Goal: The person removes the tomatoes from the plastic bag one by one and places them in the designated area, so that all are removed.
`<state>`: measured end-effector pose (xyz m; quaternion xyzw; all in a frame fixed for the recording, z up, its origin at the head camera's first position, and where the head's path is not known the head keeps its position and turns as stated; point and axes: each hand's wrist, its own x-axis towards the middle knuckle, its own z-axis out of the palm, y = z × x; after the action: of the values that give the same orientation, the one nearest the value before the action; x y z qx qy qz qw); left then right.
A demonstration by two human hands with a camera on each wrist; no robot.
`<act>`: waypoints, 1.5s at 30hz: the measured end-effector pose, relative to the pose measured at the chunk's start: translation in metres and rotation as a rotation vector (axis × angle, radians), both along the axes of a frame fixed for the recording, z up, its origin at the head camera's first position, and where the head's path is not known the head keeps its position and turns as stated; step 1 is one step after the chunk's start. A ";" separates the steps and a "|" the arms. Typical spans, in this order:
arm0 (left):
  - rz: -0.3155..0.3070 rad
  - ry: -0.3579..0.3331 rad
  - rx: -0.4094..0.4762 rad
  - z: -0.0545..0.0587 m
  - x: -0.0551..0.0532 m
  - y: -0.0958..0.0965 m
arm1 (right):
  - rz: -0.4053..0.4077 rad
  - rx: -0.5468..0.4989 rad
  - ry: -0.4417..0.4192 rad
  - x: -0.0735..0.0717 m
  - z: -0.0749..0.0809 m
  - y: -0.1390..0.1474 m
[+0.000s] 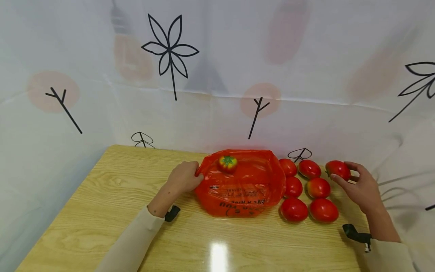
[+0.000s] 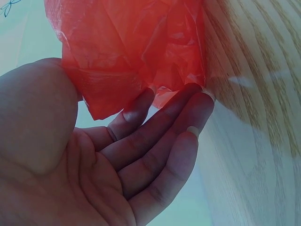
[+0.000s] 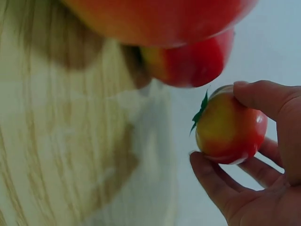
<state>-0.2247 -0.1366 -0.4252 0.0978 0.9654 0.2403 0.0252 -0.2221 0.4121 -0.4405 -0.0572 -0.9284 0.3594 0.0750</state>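
A red plastic bag (image 1: 234, 209) lies spread on the table with its mouth wide. My left hand (image 1: 183, 177) pinches its left rim; in the left wrist view, thumb and fingers meet at the red film while the other fingers curve below. Inside the bag sits one tomato (image 1: 227, 163), green calyx facing up. At the far right my right hand (image 1: 365, 189) grips another tomato (image 1: 337, 170) between thumb and fingers. The right wrist view shows this tomato (image 3: 230, 127) with a green calyx and a yellowish patch, apart from the nearby ones.
Several more tomatoes (image 1: 318, 188) stand in rows just right of the bag, close to its rim. A white printed cloth (image 1: 210, 124) hangs behind and beside the wooden table (image 1: 112, 196). Bright glare shows near the front of the tabletop.
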 end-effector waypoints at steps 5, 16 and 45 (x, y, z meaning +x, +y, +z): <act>0.002 -0.006 0.001 -0.001 -0.001 0.000 | 0.009 -0.025 0.002 -0.005 -0.011 0.005; 0.004 0.001 -0.005 -0.002 -0.002 0.000 | 0.038 0.049 -0.016 -0.013 -0.027 0.013; -0.001 0.021 -0.008 -0.003 -0.002 -0.001 | 0.088 0.035 -0.008 -0.011 -0.027 0.013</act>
<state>-0.2263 -0.1374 -0.4277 0.1004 0.9665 0.2356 0.0156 -0.2334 0.4254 -0.4673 -0.0163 -0.9365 0.3457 0.0563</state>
